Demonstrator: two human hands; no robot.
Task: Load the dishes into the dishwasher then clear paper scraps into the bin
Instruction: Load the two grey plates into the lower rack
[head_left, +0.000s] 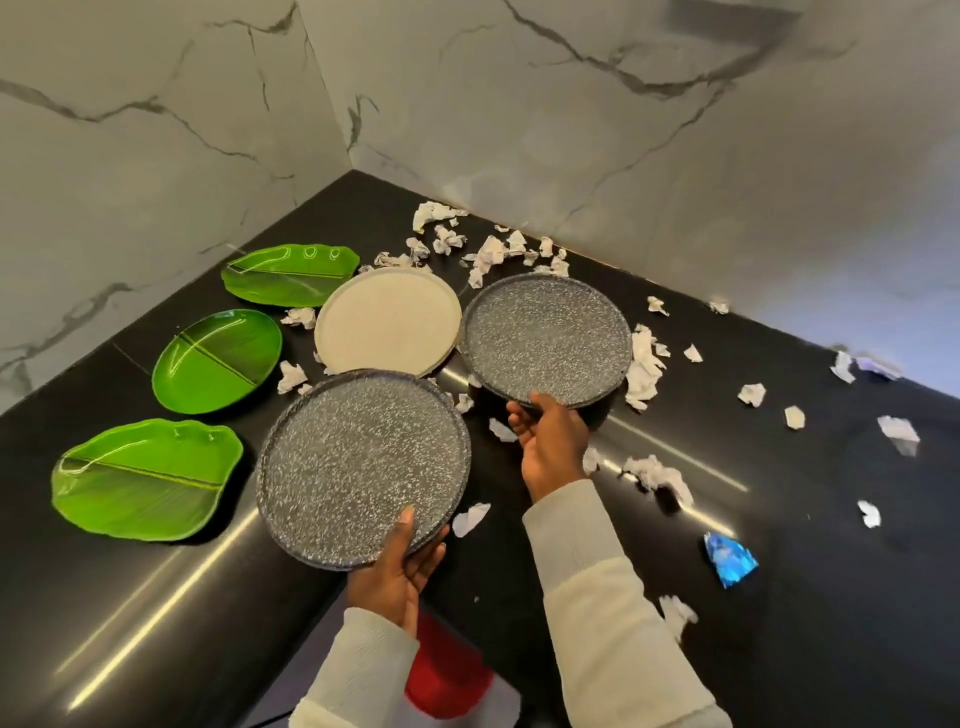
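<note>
Two round grey speckled plates are in my hands above a black countertop (156, 597). My left hand (397, 577) grips the near rim of the closer speckled plate (363, 467), thumb on top. My right hand (545, 441) holds the near edge of the farther speckled plate (545, 338). A cream round plate (387, 319) lies behind them, partly covered by both. Three green leaf-shaped plates lie in a row on the left: far (291, 273), middle (218, 361), near (148, 478). White paper scraps (644, 364) are strewn over the counter's back and right side.
Marble walls meet in a corner behind the counter. A crumpled blue wrapper (730, 561) lies at the right near the front. Something red (447, 675) shows below the counter edge between my sleeves. More scraps (657, 475) lie right of my right arm.
</note>
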